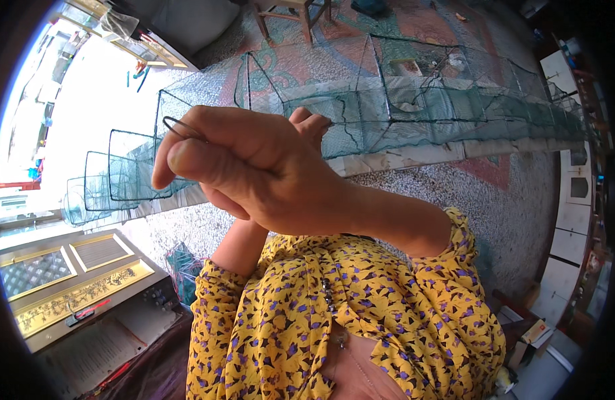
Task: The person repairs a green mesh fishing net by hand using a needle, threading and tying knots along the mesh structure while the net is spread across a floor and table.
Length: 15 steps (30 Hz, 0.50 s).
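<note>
My right hand (254,167) is raised close in front of me, closed, its thumb pressed against the curled index finger. A thin, dark metal wire (177,124) with a bent end sticks out from between them; its other end is hidden. Behind it, my left hand (310,127) is mostly covered by the right, with a few bent fingers showing. Those fingertips pinch the edge of the green mesh of a long cage net (347,120). Dark rectangular frames hold the net up as it stretches from left to right across the view.
Beneath the net runs a long pale covered surface (381,160). A wooden stool (287,15) stands beyond it. At lower left is a gold-trimmed panel (87,283), and white cabinets (566,240) line the right side. The floor (427,193) is speckled with coloured patterns.
</note>
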Available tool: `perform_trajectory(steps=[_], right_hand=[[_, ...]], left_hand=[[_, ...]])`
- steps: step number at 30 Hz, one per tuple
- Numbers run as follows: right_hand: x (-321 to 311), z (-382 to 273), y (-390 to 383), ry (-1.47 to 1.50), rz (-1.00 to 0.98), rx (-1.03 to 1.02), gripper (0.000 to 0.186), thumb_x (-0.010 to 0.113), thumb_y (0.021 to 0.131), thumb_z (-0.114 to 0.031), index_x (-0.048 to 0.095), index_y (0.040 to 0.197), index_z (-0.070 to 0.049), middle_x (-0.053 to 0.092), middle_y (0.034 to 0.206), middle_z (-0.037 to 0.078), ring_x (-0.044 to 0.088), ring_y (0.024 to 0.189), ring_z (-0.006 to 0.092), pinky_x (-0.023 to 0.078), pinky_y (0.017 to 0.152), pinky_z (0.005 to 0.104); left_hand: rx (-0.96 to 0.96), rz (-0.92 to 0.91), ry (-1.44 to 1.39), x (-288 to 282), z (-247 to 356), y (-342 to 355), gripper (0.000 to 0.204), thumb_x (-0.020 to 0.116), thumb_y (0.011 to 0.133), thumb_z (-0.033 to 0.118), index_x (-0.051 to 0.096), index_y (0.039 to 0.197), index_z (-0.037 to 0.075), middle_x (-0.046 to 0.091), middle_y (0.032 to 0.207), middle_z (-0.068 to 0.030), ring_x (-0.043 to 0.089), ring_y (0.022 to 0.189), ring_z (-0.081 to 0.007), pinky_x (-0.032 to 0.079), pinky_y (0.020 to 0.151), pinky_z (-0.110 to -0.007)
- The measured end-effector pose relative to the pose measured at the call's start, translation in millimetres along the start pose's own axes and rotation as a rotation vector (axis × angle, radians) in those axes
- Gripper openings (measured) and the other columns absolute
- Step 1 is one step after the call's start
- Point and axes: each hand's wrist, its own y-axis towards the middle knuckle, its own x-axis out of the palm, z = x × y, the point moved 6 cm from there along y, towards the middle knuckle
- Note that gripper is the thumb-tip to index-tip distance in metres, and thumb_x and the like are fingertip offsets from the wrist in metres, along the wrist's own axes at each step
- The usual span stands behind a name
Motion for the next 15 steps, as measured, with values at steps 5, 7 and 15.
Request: perform_trajectory(steps=[5, 7, 15], right_hand=[[-14.1, -11.4, 2.5, 0.022, 0.084, -0.022, 0.019, 0.048, 0.095, -0.021, 0.051, 0.088, -0.004, 0.040, 0.053, -0.004, 0.036, 0.044, 0.0012, 0.027, 0.039, 0.0189], [-26.7, -22.1, 1.9, -0.015, 0.158, -0.030, 0.022, 0.048, 0.095, -0.025, 0.047, 0.091, -0.004, 0.041, 0.054, -0.003, 0.037, 0.044, 0.0024, 0.029, 0.040, 0.0195], [-73.3, -84.5, -24.9, -0.594, 0.182, -0.448, 0.016, 0.044, 0.096, -0.020, 0.046, 0.100, -0.004, 0.054, 0.076, 0.005, 0.038, 0.054, 0.0041, 0.030, 0.046, 0.0166]], left_hand=[[0.087, 0.049, -0.078, -2.0, 16.6, -2.8, 0.010, 0.062, 0.080, 0.008, 0.065, 0.090, 0.007, 0.054, 0.079, -0.0087, 0.055, 0.070, -0.0256, 0.044, 0.062, -0.035], [0.100, -0.017, -0.004, -2.3, 29.6, -1.9, 0.012, 0.061, 0.081, 0.009, 0.064, 0.093, 0.006, 0.055, 0.083, -0.0087, 0.056, 0.076, -0.0243, 0.044, 0.067, -0.034], [0.047, 0.026, -0.143, 0.1, 16.0, -0.6, 0.006, 0.054, 0.083, 0.013, 0.058, 0.083, 0.009, 0.051, 0.078, -0.0109, 0.054, 0.069, -0.0331, 0.044, 0.058, -0.041]])
